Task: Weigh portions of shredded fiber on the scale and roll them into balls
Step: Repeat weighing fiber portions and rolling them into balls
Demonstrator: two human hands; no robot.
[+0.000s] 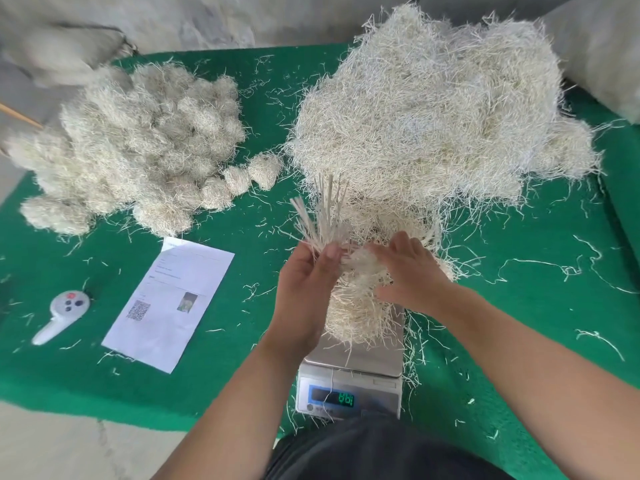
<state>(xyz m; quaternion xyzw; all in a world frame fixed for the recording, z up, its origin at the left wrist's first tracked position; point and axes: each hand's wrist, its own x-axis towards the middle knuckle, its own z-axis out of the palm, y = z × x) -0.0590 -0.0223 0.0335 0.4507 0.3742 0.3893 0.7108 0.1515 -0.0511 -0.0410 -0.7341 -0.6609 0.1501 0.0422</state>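
Above the scale (349, 372): left hand (304, 282) pinching a fiber tuft (322, 216), right hand (412, 271) spread flat over the portion (360, 306) on the pan. Light, springy, prone to shedding; best gathered by cupping underneath.

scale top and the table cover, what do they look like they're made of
Scale top: looks like brushed steel, grey with a dull sheen, though it could be another metal. Table cover: seems to be green felt or short-pile carpet, matte and fuzzy, with stray fibers clinging to it.

Left hand (306, 271) pinching, right hand (412, 271) flat.
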